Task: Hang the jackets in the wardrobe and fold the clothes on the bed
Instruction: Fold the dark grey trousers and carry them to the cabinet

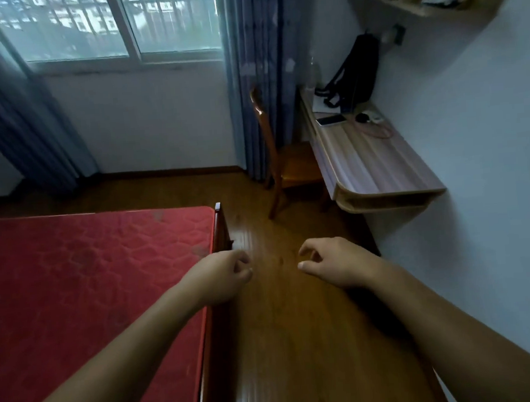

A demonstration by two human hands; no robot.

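Fingers (pixel 242 259) on both hands loosely curled, grasping nothing; bed (pixel 75 292), red mattress, at left beneath the left forearm; left hand (pixel 222 274) above its edge; right hand (pixel 337 265) over floor (pixel 282 325); chair (pixel 289 167), desk (pixel 368 165) far right.

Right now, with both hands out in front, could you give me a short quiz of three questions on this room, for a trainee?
1. True or false: the left hand and the right hand each hold a jacket.
2. Which thing stands on the desk, against the wall? A. a black backpack B. a lamp C. a pillow
3. Fill the gap: the mattress is ____ in colour.
Key: 1 false, both hands hold nothing; 2 A; 3 red.
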